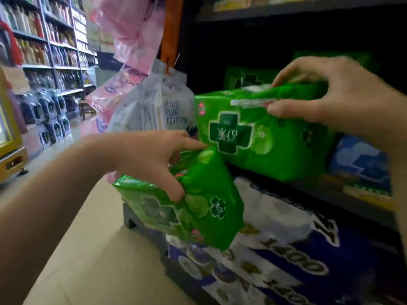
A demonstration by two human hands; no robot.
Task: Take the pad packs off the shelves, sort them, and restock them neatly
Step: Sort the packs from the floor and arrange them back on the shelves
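Two green pad packs (193,205) are gripped together by the left hand (152,157), fingers curled over their upper edges, and are held tilted in front of and below the dark shelf (330,190). The sealed top flap of a third, larger green pack (259,137) is pinched between thumb and fingers of the right hand (326,93); this pack stands at the front edge of the shelf, its cross logo facing outward. Behind it on the same shelf, at least one more green pack (244,78) is seen in shadow; the exact count there cannot be told. To the right of the large pack on the shelf, one blue pack (361,161) is visible. Below the shelf, blue and white bundles marked 1400 (297,260) are stacked. Left of the shelf, one white pack (163,106) and pink packs (132,25) hang beside an orange upright (172,25).
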